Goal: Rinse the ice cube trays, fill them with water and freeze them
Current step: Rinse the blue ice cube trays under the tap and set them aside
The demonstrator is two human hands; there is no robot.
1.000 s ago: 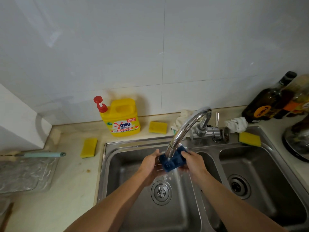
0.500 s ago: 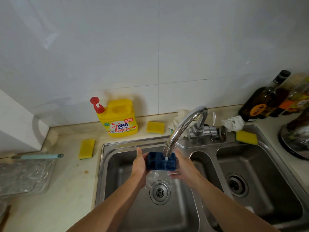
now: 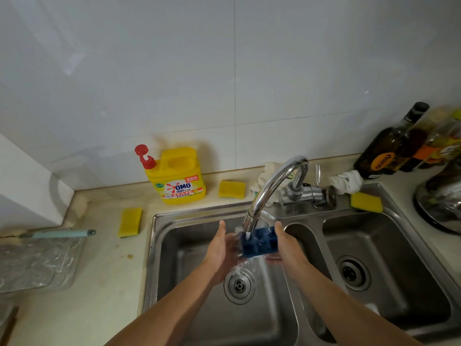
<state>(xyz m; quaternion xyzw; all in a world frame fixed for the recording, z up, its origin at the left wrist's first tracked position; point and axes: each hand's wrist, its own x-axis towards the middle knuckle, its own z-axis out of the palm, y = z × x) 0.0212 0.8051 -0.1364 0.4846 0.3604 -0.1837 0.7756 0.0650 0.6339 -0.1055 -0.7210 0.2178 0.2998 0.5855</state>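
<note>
A blue ice cube tray (image 3: 259, 242) is clamped between the left hand (image 3: 220, 248) and the right hand (image 3: 287, 245), fingers pressed against its two ends, under the running tap (image 3: 272, 188) above the left basin of a steel double sink (image 3: 389, 258). "OMO" is read on the yellow detergent bottle (image 3: 178, 178) at the counter's back edge, and a partly legible orange label is seen on a dark bottle (image 3: 391, 146) at the back right corner. Yellow sponges (image 3: 130, 222) are laid on the pale counter (image 3: 99, 283) below a white tiled wall (image 3: 224, 83).

Ice tray (image 3: 259, 243) between hands (image 3: 254, 248), under faucet (image 3: 272, 188), above left basin (image 3: 189, 245).
</note>
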